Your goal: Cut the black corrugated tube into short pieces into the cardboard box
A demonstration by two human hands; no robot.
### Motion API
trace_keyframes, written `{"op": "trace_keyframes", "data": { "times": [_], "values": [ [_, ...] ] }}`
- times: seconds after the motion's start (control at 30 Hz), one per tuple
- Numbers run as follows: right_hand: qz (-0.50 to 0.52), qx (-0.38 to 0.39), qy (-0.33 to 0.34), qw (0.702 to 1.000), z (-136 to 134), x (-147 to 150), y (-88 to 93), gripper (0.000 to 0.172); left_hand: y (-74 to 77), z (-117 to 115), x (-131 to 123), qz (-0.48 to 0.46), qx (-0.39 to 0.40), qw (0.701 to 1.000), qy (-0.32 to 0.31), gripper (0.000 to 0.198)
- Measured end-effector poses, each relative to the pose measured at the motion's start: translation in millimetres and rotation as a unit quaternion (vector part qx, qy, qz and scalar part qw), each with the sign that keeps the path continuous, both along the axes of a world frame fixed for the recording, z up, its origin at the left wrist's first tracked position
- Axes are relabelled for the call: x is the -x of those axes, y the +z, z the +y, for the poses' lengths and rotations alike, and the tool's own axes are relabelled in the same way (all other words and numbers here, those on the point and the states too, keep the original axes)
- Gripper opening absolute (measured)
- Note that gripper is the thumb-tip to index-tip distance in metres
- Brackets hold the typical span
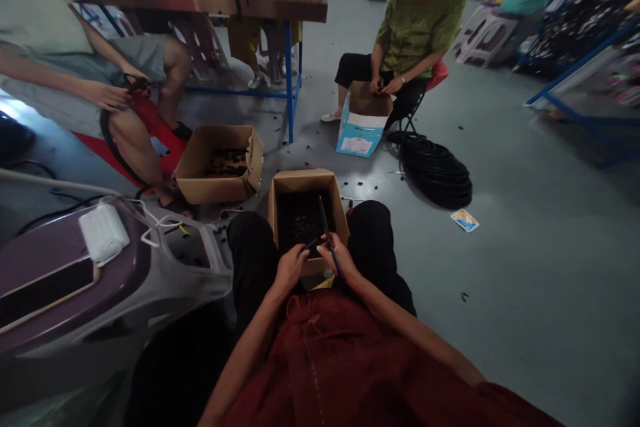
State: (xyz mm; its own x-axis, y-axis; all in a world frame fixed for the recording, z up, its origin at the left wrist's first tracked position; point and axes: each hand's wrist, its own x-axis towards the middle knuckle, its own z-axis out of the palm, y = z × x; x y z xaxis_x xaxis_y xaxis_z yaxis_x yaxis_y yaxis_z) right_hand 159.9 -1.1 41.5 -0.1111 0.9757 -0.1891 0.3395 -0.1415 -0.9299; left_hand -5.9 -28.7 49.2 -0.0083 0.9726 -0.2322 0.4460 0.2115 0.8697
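Note:
Between my black-clad knees stands an open cardboard box (pixel 300 181), filled with small black pieces (pixel 300 220). My right hand (pixel 339 257) grips a long, thin black rod or tube (pixel 325 225) that rises above the box. My left hand (pixel 291 268) is next to it over the box's near edge, pinching a short black piece (pixel 312 243) whose tip points towards the rod. I cannot tell exactly what either black item is. The box's near wall is partly hidden behind my hands.
A second box of black pieces (pixel 220 165) sits to my left, near a seated person's legs (pixel 135 140). A purple scooter (pixel 60 267) is at far left. Ahead, another person (pixel 410 33) works over a blue-and-white box (pixel 363 120), beside a black tubing coil (pixel 435 171). Black bits dot the floor.

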Motion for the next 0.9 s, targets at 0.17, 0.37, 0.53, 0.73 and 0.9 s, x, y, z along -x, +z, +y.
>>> {"op": "trace_keyframes", "data": {
  "times": [0.17, 0.37, 0.53, 0.73, 0.9],
  "values": [
    [0.006, 0.022, 0.027, 0.999, -7, -4, -2.8, 0.037, -15.1, 23, 6, -0.142, 0.022, 0.984, 0.106, 0.032],
    [-0.054, 0.067, 0.132, 0.987, -17, -7, 6.1, 0.041, -23.4, 20, 13, -0.232, 0.054, 0.96, 0.147, 0.04],
    [-0.057, 0.103, 0.133, 0.984, -19, -10, 3.1, 0.041, -28.0, 19, 22, -0.286, 0.069, 0.939, 0.179, 0.043],
    [-0.088, 0.1, 0.123, 0.983, -17, -11, -18.0, 0.041, -39.2, 16, 29, -0.332, 0.07, 0.921, 0.189, 0.046],
    [-0.091, 0.095, 0.135, 0.982, -16, -8, -27.4, 0.046, -37.0, 13, 29, -0.34, 0.064, 0.926, 0.154, 0.045]
  ]
}}
